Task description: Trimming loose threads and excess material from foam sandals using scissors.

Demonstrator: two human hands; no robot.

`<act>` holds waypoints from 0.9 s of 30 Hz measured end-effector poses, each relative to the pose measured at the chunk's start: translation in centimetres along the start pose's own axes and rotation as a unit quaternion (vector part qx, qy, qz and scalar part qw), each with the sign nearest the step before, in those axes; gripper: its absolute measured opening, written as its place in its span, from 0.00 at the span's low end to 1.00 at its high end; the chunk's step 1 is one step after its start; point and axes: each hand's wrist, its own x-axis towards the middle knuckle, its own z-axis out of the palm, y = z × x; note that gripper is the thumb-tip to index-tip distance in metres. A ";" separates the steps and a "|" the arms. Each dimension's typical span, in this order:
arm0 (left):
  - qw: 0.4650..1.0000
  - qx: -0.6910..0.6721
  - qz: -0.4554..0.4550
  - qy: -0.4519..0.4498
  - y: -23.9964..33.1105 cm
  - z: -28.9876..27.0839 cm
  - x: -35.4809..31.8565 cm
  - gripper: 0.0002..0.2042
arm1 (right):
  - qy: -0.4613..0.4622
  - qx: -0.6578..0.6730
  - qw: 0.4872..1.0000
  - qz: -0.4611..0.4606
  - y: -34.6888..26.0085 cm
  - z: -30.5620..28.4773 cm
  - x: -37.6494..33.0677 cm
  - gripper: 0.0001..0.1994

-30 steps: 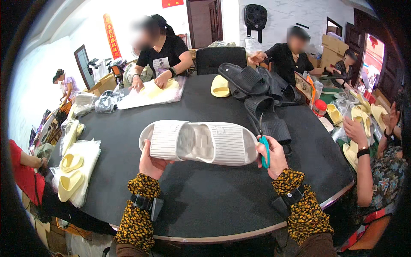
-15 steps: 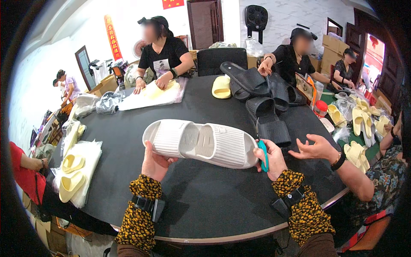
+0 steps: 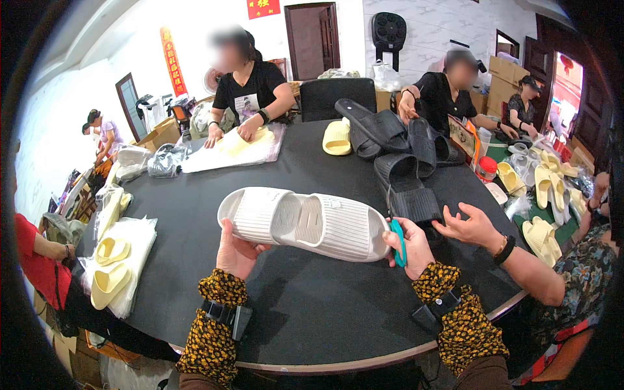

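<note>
White slide sandal [image 3: 305, 222] held above the black round table [image 3: 312, 312] — long axis left to right, sole ribs up. Left hand [image 3: 237, 250] closed on its left end from below. Right hand [image 3: 408, 244] grips the right end, teal snips [image 3: 398, 242] tucked in the same hand — both ends equally near.

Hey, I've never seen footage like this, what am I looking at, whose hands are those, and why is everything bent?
There is no machine here. A person wears a wide fisheye camera on the head, looking down, so straight edges curve near the rim. The two forearms in spotted sleeves at the bottom are that person's own. The left hand and right hand hold a white slide sandal by its ends above a round black table. The right hand also holds small teal scissors. On the table lie black sandals and a yellow sandal. The open hand at the right belongs to a co-worker.
</note>
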 end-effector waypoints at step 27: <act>1.000 -0.015 -0.001 0.013 0.0 -0.2 0.2 0.31 | -0.012 -0.005 0.999 0.031 -0.8 0.5 -0.4 0.23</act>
